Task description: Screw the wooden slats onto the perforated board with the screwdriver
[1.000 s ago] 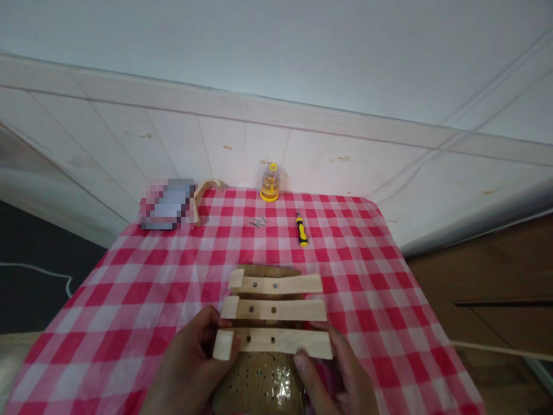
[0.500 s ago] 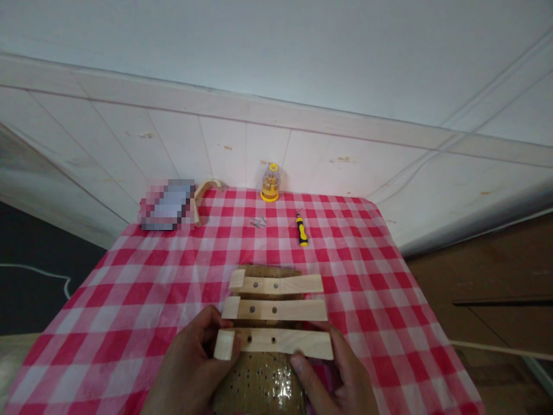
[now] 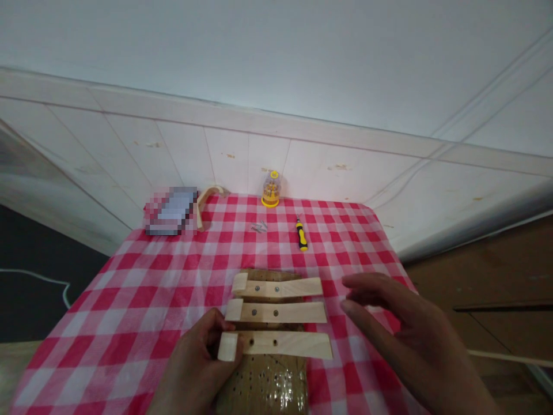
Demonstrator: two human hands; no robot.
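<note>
A brown perforated board [image 3: 263,383] lies on the red-and-white checked tablecloth [image 3: 142,300], with three pale wooden slats across it. The far slat [image 3: 279,287] and middle slat [image 3: 276,312] each carry two screws; the near slat [image 3: 276,344] shows two open holes. My left hand [image 3: 196,363] pinches the left end of the near slat. My right hand [image 3: 410,334] hovers to the right of the slats with fingers loosely spread, holding nothing.
A yellow-and-black screwdriver [image 3: 301,234] and a few loose screws [image 3: 259,227] lie farther back. A yellow bit holder [image 3: 271,189] stands at the far edge. A blurred box [image 3: 170,210] and a curved wooden piece [image 3: 206,196] sit at the back left. White wall panels rise behind.
My right hand has let go of the near slat's right end and lifted away to the right. The left hand keeps its hold. The view has tipped slightly.
</note>
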